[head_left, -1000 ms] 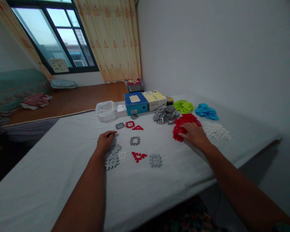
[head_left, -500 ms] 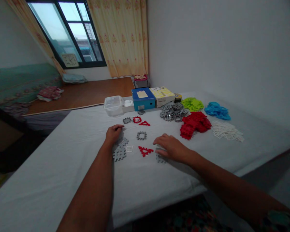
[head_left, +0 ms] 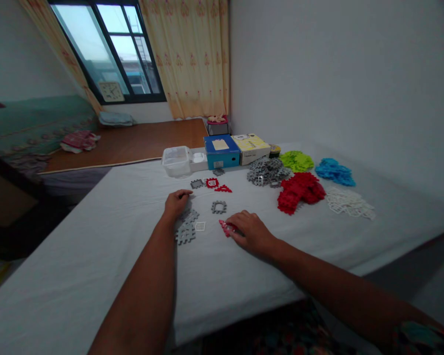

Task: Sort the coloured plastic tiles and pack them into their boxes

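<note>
My right hand (head_left: 253,234) is closed over a red triangular building piece (head_left: 225,228), with thumb and fingers at its right side. That hand covers part of the piece. My left hand (head_left: 177,203) rests on the white cloth with curled fingers; whether anything is inside them is hidden. Just below it lie grey interlocking pieces (head_left: 185,232), partly behind my wrist, and a small white lattice window piece (head_left: 200,226). A grey square frame piece (head_left: 219,207) lies between and slightly beyond my hands.
Farther off are a grey panel (head_left: 197,184), a red window panel (head_left: 212,183) and another red triangle (head_left: 224,189). Piles of grey (head_left: 268,171), red (head_left: 299,191), green (head_left: 297,161), blue (head_left: 335,171) and white pieces (head_left: 350,202) lie right. Behind stand a clear container (head_left: 176,161), blue box (head_left: 222,152) and yellow box (head_left: 250,148).
My right hand has moved left onto the red triangle and closed on it. The grey piece beneath that hand earlier no longer shows. My left hand stays about where it was.
</note>
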A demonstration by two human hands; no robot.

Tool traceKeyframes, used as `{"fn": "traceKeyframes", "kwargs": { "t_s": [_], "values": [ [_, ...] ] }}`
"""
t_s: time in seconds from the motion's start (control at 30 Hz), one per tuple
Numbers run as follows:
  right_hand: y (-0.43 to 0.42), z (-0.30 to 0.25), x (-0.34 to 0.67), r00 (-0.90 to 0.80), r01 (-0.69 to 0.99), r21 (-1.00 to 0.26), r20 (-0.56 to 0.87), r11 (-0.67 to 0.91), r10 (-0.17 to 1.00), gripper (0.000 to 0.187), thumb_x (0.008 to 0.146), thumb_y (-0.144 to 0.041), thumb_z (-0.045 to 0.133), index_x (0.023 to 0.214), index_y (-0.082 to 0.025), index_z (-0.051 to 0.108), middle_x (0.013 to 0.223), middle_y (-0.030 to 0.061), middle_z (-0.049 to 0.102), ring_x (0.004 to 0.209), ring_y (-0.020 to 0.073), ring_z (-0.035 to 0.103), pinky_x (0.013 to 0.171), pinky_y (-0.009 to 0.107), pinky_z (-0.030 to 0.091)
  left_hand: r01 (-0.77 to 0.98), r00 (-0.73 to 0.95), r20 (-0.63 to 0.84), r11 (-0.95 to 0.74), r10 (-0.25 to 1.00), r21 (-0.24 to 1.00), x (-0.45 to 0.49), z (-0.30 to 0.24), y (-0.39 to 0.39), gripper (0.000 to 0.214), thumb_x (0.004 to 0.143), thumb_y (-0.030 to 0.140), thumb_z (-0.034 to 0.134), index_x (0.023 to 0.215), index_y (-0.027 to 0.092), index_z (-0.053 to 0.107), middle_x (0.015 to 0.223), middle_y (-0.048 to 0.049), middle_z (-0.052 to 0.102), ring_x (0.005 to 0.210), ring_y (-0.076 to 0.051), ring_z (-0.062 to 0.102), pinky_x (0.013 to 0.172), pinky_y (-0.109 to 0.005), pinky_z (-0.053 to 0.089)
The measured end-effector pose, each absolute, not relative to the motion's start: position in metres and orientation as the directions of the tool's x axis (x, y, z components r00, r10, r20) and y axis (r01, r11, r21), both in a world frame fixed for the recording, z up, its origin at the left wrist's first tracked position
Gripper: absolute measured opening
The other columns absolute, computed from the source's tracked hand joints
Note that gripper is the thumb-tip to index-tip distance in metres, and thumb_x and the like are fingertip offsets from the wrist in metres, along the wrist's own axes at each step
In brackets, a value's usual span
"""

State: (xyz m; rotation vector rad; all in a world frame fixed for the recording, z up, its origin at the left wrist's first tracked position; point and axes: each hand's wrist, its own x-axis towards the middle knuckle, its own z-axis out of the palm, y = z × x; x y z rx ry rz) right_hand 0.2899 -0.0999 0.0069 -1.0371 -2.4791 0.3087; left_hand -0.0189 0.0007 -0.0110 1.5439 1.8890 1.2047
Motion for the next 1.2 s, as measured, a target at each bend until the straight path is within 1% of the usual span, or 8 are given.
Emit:
{"fn": "traceKeyframes", "kwargs": {
  "t_s": [0.17, 0.33, 0.47, 0.7, 0.83, 0.93, 1.07, 1.2],
  "values": [
    [-0.093, 0.006, 0.296, -0.564, 0.605, -0.485, 0.298, 0.631, 0.770, 0.026, 0.087, -0.032, 0.067, 0.110, -0.021, 0.065, 0.107, 0.0069, 0.068, 0.099, 0.0208, 0.058, 0.084, 0.034, 0.042, 0.617, -0.247, 0.246, -0.044, 0.937, 0.786, -0.019, -0.011, 0.000, 0.036, 0.067, 0.029, 0.054, 0.092, 0.017, 0.078, 0.085, -0.0065, 0.076, 0.075, -0.021, 0.065, 0.070, -0.030, 0.050],
    [-0.079, 0.011, 0.317, -0.449, 0.630, -0.506, 0.382, 0.589, 0.808, 0.023, 0.087, -0.037, 0.066, 0.104, -0.021, 0.068, 0.102, 0.0065, 0.071, 0.095, 0.0206, 0.061, 0.083, 0.034, 0.045, 0.623, -0.244, 0.248, -0.044, 0.938, 0.781, -0.021, -0.013, 0.001, 0.037, 0.067, 0.032, 0.054, 0.092, 0.017, 0.078, 0.084, -0.0061, 0.076, 0.075, -0.021, 0.065, 0.067, -0.029, 0.049],
    [-0.059, 0.022, 0.370, -0.276, 0.761, -0.403, 0.509, 0.508, 0.816, 0.023, 0.090, -0.038, 0.060, 0.102, -0.021, 0.070, 0.102, 0.0072, 0.072, 0.094, 0.0219, 0.062, 0.083, 0.034, 0.045, 0.659, -0.241, 0.238, -0.021, 0.941, 0.752, -0.022, -0.012, 0.002, 0.039, 0.069, 0.032, 0.052, 0.095, 0.017, 0.077, 0.088, -0.0053, 0.076, 0.078, -0.021, 0.066, 0.069, -0.029, 0.049],
    [-0.037, 0.029, 0.458, -0.045, 0.981, -0.131, 0.563, 0.143, 0.825, 0.027, 0.090, -0.040, 0.058, 0.103, -0.021, 0.072, 0.103, 0.0098, 0.073, 0.095, 0.0277, 0.060, 0.078, 0.039, 0.042, 0.686, -0.246, 0.229, 0.003, 0.942, 0.728, -0.021, -0.009, 0.002, 0.038, 0.069, 0.030, 0.053, 0.095, 0.018, 0.078, 0.089, -0.0056, 0.077, 0.083, -0.023, 0.067, 0.073, -0.030, 0.050],
    [-0.036, 0.030, 0.453, -0.110, 0.971, -0.115, 0.560, 0.208, 0.821, 0.026, 0.090, -0.039, 0.058, 0.104, -0.021, 0.070, 0.112, 0.0098, 0.071, 0.101, 0.0292, 0.058, 0.081, 0.042, 0.042, 0.689, -0.249, 0.214, 0.017, 0.944, 0.725, -0.020, -0.007, 0.001, 0.037, 0.069, 0.029, 0.053, 0.094, 0.018, 0.078, 0.085, -0.0050, 0.077, 0.079, -0.022, 0.067, 0.071, -0.030, 0.050],
    [-0.042, 0.035, 0.421, -0.276, 0.879, -0.198, 0.532, 0.434, 0.801, 0.024, 0.091, -0.037, 0.057, 0.105, -0.020, 0.069, 0.111, 0.0092, 0.070, 0.102, 0.0261, 0.059, 0.086, 0.040, 0.044, 0.681, -0.242, 0.223, 0.001, 0.944, 0.732, -0.020, -0.010, 0.001, 0.037, 0.069, 0.028, 0.052, 0.095, 0.018, 0.077, 0.088, -0.0051, 0.077, 0.082, -0.022, 0.067, 0.073, -0.030, 0.051],
    [-0.060, 0.041, 0.358, -0.624, 0.642, -0.284, 0.346, 0.712, 0.701, 0.023, 0.093, -0.032, 0.057, 0.110, -0.020, 0.066, 0.108, 0.0078, 0.070, 0.099, 0.0205, 0.060, 0.088, 0.034, 0.046, 0.675, -0.232, 0.235, -0.018, 0.944, 0.738, -0.022, -0.015, 0.005, 0.039, 0.069, 0.029, 0.052, 0.097, 0.018, 0.077, 0.091, -0.0056, 0.077, 0.083, -0.022, 0.067, 0.075, -0.030, 0.051],
    [-0.073, 0.036, 0.306, -0.788, 0.578, -0.190, 0.123, 0.793, 0.604, 0.028, 0.088, -0.033, 0.064, 0.113, -0.019, 0.065, 0.111, 0.0110, 0.066, 0.104, 0.0240, 0.057, 0.086, 0.035, 0.047, 0.676, -0.234, 0.241, -0.020, 0.942, 0.736, -0.024, -0.018, 0.007, 0.040, 0.070, 0.030, 0.050, 0.096, 0.018, 0.078, 0.094, -0.0062, 0.077, 0.086, -0.022, 0.068, 0.077, -0.030, 0.051]
  ]
}}
